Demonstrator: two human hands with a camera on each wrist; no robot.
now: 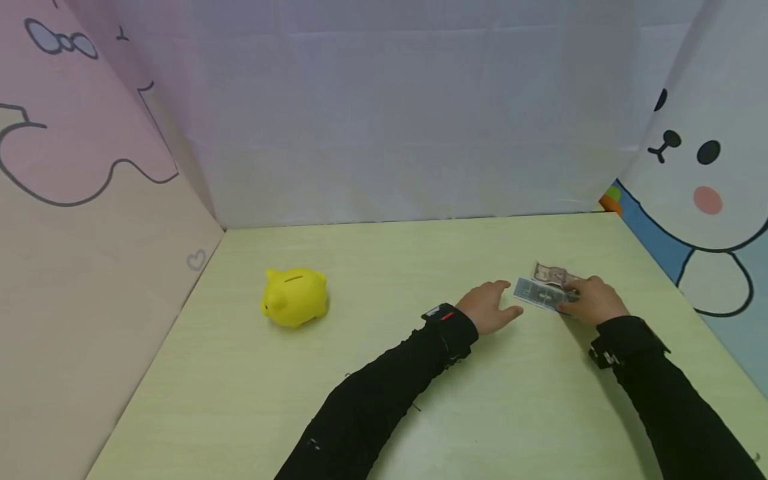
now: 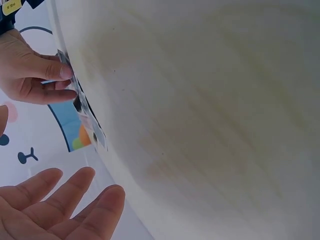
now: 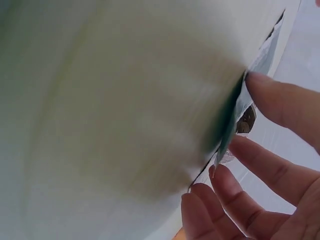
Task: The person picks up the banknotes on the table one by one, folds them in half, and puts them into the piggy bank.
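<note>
A grey-green banknote (image 1: 536, 292) lies on the table at the right, overlapping a brownish banknote (image 1: 549, 274) behind it. My right hand (image 1: 596, 301) pinches the right end of the grey-green note between thumb and fingers. In the right wrist view that note (image 3: 241, 107) bends up slightly off the tabletop near the fingertips. To the left of the notes, my left hand (image 1: 489, 308) hovers low with fingers spread and holds nothing. Its fingers (image 2: 102, 205) look extended in the left wrist view, apart from the notes.
On the left half of the table stands a yellow piggy bank (image 1: 295, 297) with a slot on top. The pale table (image 1: 384, 260) meets a white sheet (image 1: 408, 120) at the back. Cartoon-printed panels (image 1: 708, 200) flank both sides.
</note>
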